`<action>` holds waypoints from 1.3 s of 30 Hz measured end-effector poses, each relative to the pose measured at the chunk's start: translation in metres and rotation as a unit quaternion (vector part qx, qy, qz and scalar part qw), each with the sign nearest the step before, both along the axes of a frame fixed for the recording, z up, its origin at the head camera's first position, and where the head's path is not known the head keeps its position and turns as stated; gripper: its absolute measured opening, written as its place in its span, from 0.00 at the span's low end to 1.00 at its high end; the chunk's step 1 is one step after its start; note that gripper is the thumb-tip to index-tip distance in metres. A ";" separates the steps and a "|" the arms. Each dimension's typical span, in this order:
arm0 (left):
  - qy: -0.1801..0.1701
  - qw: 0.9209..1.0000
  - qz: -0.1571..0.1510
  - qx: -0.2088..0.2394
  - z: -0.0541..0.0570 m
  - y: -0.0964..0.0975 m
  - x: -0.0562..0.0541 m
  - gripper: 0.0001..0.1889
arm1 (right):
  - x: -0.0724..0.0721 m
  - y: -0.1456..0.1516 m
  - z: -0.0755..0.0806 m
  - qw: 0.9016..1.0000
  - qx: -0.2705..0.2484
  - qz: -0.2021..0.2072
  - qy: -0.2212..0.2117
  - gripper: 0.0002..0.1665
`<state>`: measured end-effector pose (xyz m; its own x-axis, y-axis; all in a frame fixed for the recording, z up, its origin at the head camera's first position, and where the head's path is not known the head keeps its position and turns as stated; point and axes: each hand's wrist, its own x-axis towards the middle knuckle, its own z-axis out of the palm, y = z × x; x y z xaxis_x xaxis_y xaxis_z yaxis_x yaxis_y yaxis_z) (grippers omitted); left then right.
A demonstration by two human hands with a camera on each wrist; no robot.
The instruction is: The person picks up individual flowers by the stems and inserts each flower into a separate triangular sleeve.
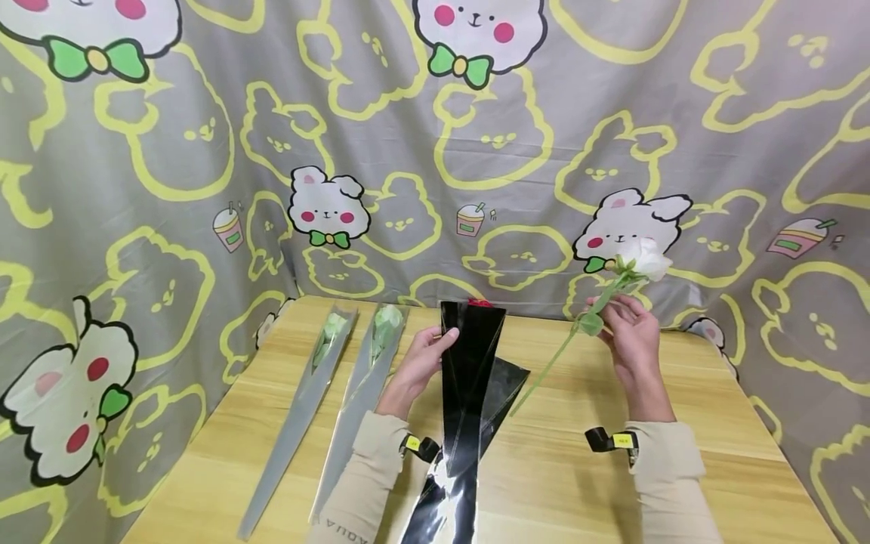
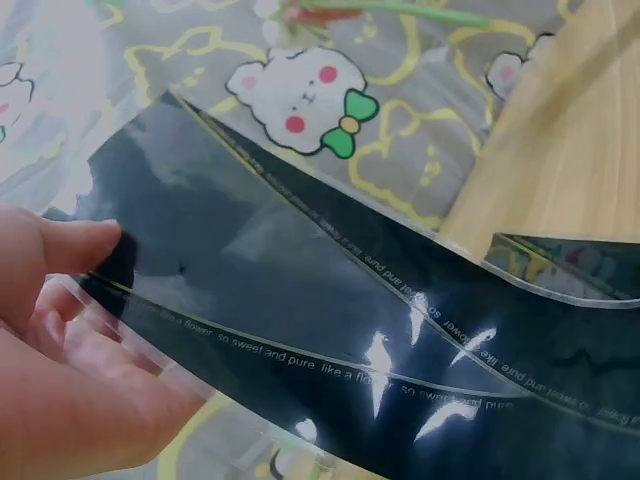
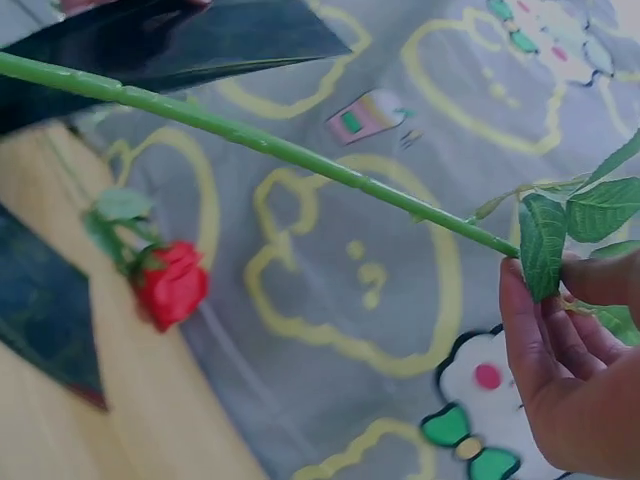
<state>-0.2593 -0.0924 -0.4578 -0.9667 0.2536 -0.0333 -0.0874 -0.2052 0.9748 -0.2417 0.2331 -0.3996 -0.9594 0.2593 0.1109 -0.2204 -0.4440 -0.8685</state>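
Note:
My left hand [image 1: 416, 372] pinches the upper side edge of a black flower sleeve [image 1: 469, 355], thumb in front and fingers behind. In the left wrist view the sleeve shows gold-edged strips of small lettering. A white rose [image 1: 649, 261] is held up by my right hand [image 1: 637, 344], which pinches its green stem [image 3: 330, 170] near the leaves [image 3: 543, 245]. The stem slants down to the left, its lower end apart from the sleeve in the head view. Another black sleeve [image 1: 506, 389] lies on the table, partly hidden behind the held one.
Two sleeved pale roses, a left one [image 1: 299, 423] and a right one [image 1: 360, 400], lie on the wooden table [image 1: 578, 483] at left. A red rose [image 3: 173, 285] lies near the table's back edge. A patterned grey curtain [image 1: 401, 128] hangs behind and at both sides.

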 end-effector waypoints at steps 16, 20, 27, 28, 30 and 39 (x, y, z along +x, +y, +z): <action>0.087 0.990 0.089 -0.069 -0.006 0.010 0.001 0.13 | 0.015 -0.018 0.071 0.987 -0.087 -0.052 0.122 0.18; 0.095 0.989 0.098 -0.059 -0.005 0.013 0.003 0.13 | 0.017 -0.025 0.089 0.975 -0.110 -0.092 0.173 0.19; 0.113 0.988 0.086 -0.055 -0.004 0.015 0.007 0.15 | 0.013 -0.036 0.112 0.950 -0.116 -0.162 0.239 0.19; 0.114 0.989 0.083 -0.053 -0.003 0.015 0.007 0.15 | 0.013 -0.037 0.114 0.949 -0.116 -0.165 0.243 0.19; 0.118 0.989 0.076 -0.054 -0.002 0.015 0.008 0.16 | 0.012 -0.039 0.116 0.948 -0.109 -0.169 0.247 0.20; 0.147 0.985 0.056 -0.074 0.005 0.017 0.016 0.13 | 0.010 -0.057 0.106 0.966 -0.015 -0.099 0.237 0.13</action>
